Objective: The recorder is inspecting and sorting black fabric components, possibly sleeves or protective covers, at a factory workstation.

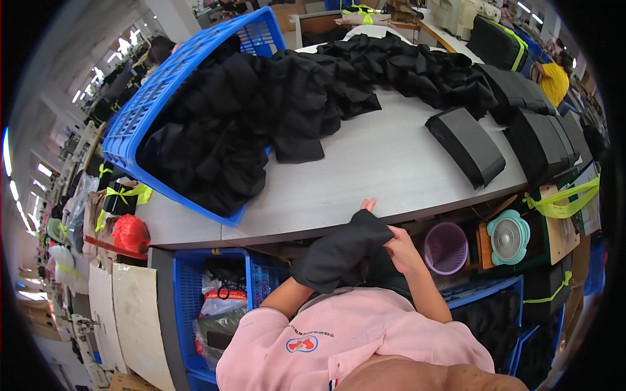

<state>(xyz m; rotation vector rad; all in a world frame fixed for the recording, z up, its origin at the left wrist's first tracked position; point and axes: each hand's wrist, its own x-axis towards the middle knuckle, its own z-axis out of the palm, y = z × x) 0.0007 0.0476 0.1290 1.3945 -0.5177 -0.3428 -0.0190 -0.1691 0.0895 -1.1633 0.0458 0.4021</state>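
Note:
A piece of black cloth point(340, 253) covers my left forearm and most of my left hand point(370, 204), like a sleeve. Only a few stretched-out fingertips of that hand poke past its far end; the rest of it is hidden. My right hand point(402, 250) pinches the cloth's right edge between thumb and fingers. Both hands are just in front of the grey table's point(365, 163) near edge. Beyond them, a long heap of similar black cloth pieces point(293, 91) spills from a tipped blue plastic crate point(147, 107) and curves across the table.
Flat black stacks point(466, 144) lie on the table's right side, with more black stacks point(538, 140) beyond. Below the edge are a purple basket point(446, 249), a teal-rimmed container point(509, 237) and a blue crate point(184, 306) with plastic bags. A red bag point(131, 234) hangs at left.

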